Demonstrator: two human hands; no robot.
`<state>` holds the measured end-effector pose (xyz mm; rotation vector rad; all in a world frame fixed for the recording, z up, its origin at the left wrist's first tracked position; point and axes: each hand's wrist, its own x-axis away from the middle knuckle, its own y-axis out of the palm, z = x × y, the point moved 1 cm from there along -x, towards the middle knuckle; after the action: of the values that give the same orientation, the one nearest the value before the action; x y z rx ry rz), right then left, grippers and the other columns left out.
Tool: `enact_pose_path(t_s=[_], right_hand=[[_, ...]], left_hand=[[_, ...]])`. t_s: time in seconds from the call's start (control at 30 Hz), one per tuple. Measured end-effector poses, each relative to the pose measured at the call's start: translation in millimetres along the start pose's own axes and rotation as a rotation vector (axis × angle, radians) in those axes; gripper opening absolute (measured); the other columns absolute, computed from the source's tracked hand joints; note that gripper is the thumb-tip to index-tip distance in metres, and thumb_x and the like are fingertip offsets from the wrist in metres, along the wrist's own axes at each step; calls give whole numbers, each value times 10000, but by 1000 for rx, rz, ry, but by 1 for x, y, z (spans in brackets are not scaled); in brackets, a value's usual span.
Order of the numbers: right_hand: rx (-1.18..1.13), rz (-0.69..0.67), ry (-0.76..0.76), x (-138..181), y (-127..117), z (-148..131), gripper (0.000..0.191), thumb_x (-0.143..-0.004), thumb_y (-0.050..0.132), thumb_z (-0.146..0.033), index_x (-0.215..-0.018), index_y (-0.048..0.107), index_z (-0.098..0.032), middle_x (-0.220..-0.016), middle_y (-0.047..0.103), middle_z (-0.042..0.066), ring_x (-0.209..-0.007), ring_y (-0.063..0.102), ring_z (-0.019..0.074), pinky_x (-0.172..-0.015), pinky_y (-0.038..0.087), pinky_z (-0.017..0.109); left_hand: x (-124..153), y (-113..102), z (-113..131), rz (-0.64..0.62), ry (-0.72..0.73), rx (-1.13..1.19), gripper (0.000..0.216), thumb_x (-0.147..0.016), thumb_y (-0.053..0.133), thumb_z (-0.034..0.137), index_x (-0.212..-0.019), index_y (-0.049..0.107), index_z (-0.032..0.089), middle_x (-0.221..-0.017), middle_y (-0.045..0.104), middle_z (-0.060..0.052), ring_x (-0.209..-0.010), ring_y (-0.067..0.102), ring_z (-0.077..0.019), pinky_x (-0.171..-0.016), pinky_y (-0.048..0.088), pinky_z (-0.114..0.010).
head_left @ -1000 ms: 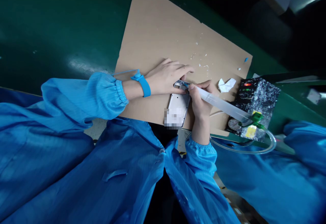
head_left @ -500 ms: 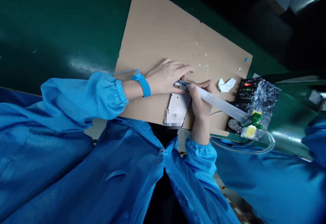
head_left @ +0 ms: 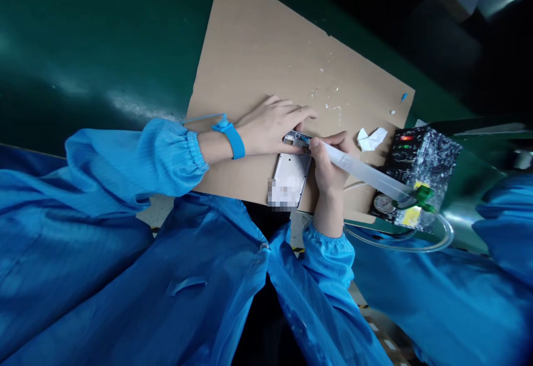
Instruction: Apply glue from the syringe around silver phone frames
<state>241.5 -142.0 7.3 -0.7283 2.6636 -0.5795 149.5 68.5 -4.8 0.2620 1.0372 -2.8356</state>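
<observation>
Device (head_left: 292,169) lies on the cardboard sheet (head_left: 250,49), lower end at the sheet's near edge. Right hand (head_left: 327,169): grip closed round the syringe (head_left: 366,174), tip end at the device's upper part. Left hand (head_left: 275,127): fingers bent, thumb against the device's upper part; whether this grip clamps it cannot be told. White tissue (head_left: 372,139) lies near the sheet's right edge, beside the speckled box (head_left: 428,158).
</observation>
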Motion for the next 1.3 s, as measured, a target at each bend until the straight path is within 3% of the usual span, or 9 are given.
enact_pose_path(t_s=[0.33,0.47,0.63,0.77,0.83,0.97,1.07,1.2,1.3], right_hand=[[-25,34,-8,0,0,1,583,-968,886,-784,-866,652,-259,-736,684,-25,-636,584,174,-623,433,348],[-25,106,-3,0,1,-1,624,-958,854,-846,-879,632,-268,-736,666,-23,-640,587,179,-626,459,346],[-6,300,-43,1,-1,-4,573,-1006,817,-797,-920,628,-262,-751,615,-36,-666,586,181,-671,487,347],[-14,568,-88,-2,-8,1,552,-1009,789,-779,-921,608,-264,-801,599,-22,-717,598,198,-731,523,375],[-69,670,-83,-4,-11,6,557,-1010,771,-784,-918,578,-269,-806,579,-20,-739,609,212,-749,537,386],[-195,723,-55,-6,-14,12,535,-1000,805,-741,-929,574,-264,-817,581,-15,-773,623,224,-763,539,382],[-242,742,-52,-5,-13,12,518,-959,868,-699,-910,612,-252,-786,588,-25,-765,629,221,-788,531,382],[-263,761,-52,-6,-12,9,511,-934,884,-685,-878,644,-238,-772,600,-28,-744,624,210,-784,511,370],[-243,774,-59,-8,-12,7,510,-929,859,-694,-859,644,-237,-802,637,-8,-776,638,218,-787,516,368]], left_hand=[[0,-1,0,-23,-4,-8,637,-998,829,531,-1553,667,264,-1262,826,-79,-1332,714,-352,-1209,429,-522],[3,-10,2,-100,37,-43,954,-853,934,679,-1650,614,262,-1503,772,-145,-1488,631,-422,-1293,396,-568],[8,-24,6,-185,113,-117,1304,-715,1002,772,-1794,474,266,-1852,502,-200,-1722,430,-482,-1438,279,-658],[17,-20,35,-163,237,-186,1124,-815,908,847,-1705,600,233,-1785,584,-220,-1693,505,-463,-1455,328,-686],[27,-9,53,-238,340,-220,982,-906,797,881,-1628,678,225,-1721,656,-212,-1632,590,-438,-1450,377,-674],[44,16,67,-366,415,-350,930,-967,762,757,-1729,597,249,-1851,525,-180,-1737,491,-430,-1514,270,-715],[37,15,56,-293,337,-423,931,-982,746,652,-1786,520,241,-1904,431,-193,-1782,415,-449,-1513,207,-777],[10,-16,30,56,23,-503,686,-1055,663,399,-1725,566,287,-1823,554,-169,-1731,492,-423,-1487,264,-785],[-2,-36,13,232,-135,-515,574,-1097,615,373,-1650,599,220,-1783,579,-200,-1684,535,-415,-1468,319,-722]])
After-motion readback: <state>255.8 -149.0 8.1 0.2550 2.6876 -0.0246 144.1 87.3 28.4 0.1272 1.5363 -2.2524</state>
